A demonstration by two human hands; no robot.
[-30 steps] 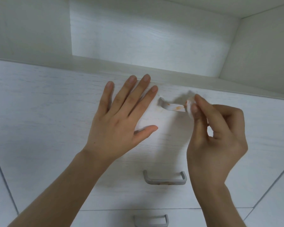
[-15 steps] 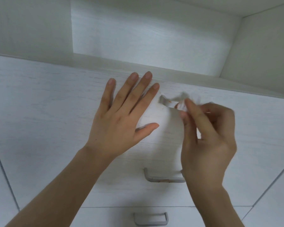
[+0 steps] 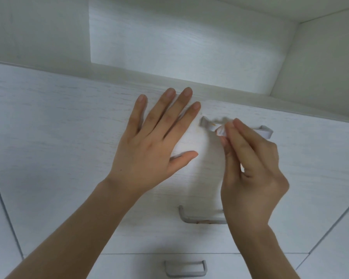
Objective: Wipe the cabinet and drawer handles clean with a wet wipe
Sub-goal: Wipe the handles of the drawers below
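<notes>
Your right hand (image 3: 254, 170) pinches the wet wipe (image 3: 221, 131) between thumb and fingertips and presses it on the top handle (image 3: 207, 122), which sits near the upper edge of the drawer front (image 3: 69, 127). A second ago the wipe was at the handle's right end; it has since travelled leftward past the middle; the right end is now uncovered and looks clean.

A thin orange stain (image 3: 214, 123) remains on the left stretch, just beside the wipe (the only soiling I can make out on this handle); judged from that, one further stroke to the left end should finish it.

Your left hand (image 3: 149, 150) lies flat on the drawer front to the left of the handle, fingers straight and spread, holding nothing; it has not shifted, and appears to brace the drawer.

The middle handle (image 3: 191, 219), lower on what looks to be the same front, shows reddish-brown marks along its bar; it awaits wiping. The bottom handle (image 3: 184, 275), near the lower edge of the view, is too dim to judge.

Progress assessed as early: one handle nearly done, at least one outstanding.
</notes>
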